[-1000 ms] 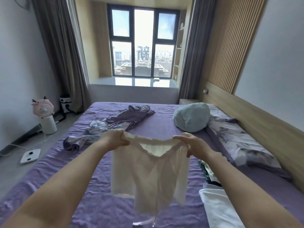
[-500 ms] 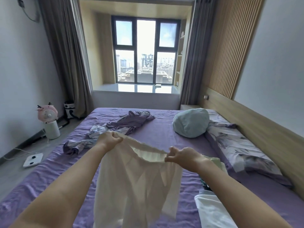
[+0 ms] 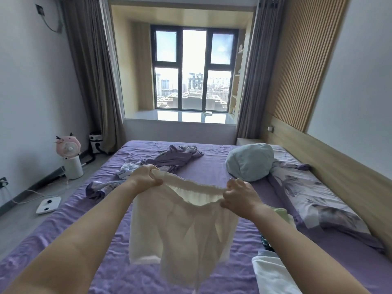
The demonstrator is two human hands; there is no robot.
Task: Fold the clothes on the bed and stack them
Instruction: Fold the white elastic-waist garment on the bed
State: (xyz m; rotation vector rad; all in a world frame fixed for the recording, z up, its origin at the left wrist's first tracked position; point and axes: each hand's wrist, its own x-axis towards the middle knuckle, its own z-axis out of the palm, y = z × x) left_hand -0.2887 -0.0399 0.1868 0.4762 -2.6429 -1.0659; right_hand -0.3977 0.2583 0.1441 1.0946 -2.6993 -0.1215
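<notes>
Got the cream shorts point(image 3: 182, 225) held up over the purple bed point(image 3: 212, 166), left hand point(image 3: 146, 177) and right hand point(image 3: 239, 198) fingers both pinching the stretchy waistband, legs hanging loose.

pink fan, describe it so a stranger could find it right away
Start at the purple bed and look to the floor on its left, by the wall. The pink fan sits on a white cylinder there; the flat white scale lies nearer, but only the fan is pink and round.

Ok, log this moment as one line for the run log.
step: fold | left hand: grips waistband | right hand: pinches waistband | cream shorts: held up, hanging over bed | unfolded clothes: beyond
</notes>
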